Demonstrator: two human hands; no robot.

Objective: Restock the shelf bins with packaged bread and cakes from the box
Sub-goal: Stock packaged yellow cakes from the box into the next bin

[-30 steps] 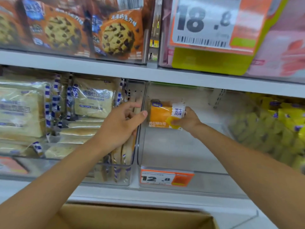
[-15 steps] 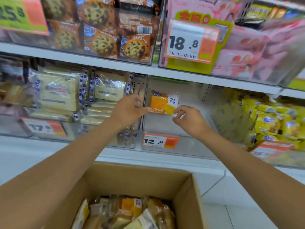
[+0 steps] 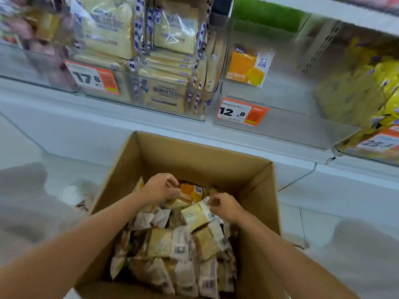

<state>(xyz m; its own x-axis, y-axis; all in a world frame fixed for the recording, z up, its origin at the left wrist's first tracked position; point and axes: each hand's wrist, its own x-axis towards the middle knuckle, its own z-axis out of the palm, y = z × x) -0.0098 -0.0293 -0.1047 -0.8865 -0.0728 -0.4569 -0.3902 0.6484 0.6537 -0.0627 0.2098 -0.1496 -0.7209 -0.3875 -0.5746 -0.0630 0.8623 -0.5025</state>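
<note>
An open cardboard box (image 3: 216, 152) stands below the shelf, filled with several packaged breads (image 3: 164, 242). Both my hands are down inside it. My left hand (image 3: 159, 187) has its fingers curled, the tips pinching the edge of an orange packet (image 3: 192, 190) near the top of the pile. My right hand (image 3: 224, 207) pinches the white corner of a pale bread packet (image 3: 195, 215). On the shelf above, a clear bin (image 3: 280, 100) with a 12.8 price tag (image 3: 241, 112) holds one orange packet (image 3: 248, 65) standing against its back.
A bin of pale sliced-bread packs (image 3: 166, 91) sits left of the 12.8 bin, beside a 17.8 tag (image 3: 92, 77). Yellow packets (image 3: 384, 83) fill the bin on the right. A white shelf ledge (image 3: 108, 117) runs just behind the box.
Both hands left the shelf bin, where the orange packet stays, and dropped into the box. My view tilted down from the shelves to the box.
</note>
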